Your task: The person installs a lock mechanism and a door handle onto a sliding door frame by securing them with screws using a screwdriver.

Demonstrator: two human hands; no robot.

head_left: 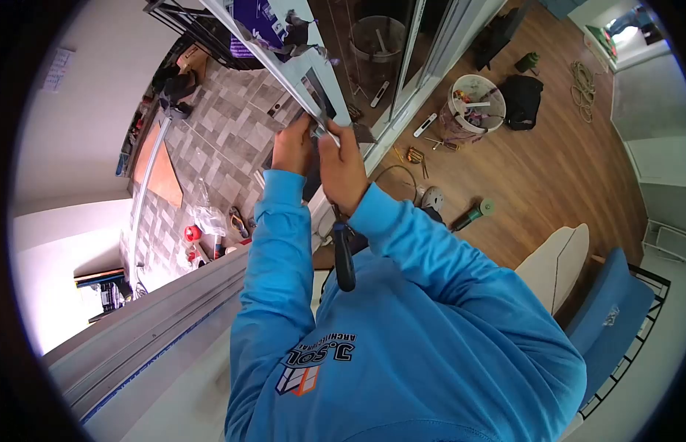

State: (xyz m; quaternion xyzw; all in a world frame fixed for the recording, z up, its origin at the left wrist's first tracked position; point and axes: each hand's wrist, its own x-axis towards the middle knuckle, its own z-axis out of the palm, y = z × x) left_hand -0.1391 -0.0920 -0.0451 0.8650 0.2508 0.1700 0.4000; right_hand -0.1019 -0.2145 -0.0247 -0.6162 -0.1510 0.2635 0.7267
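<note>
My left hand [292,146] is closed, its fingers pinching a thin grey strip [322,127] at the edge of a white-framed glass door [330,79]. Right beside it, my right hand [344,168] is also closed, with thumb and fingertips at the same strip. A screwdriver [344,258] with a dark handle sticks out below the right palm, handle toward my body; its tip is hidden. The fingers cover much of the strip, so its exact kind cannot be made out. Purple-and-white wrapping [254,29] clings to the upper frame.
On the wood floor to the right are a bucket [473,110] of tools, a black bag [521,102], a small level [425,125], a green angle grinder [472,214] and a coiled rope [582,92]. At left, a long white strip [145,184] lies on grey tiles.
</note>
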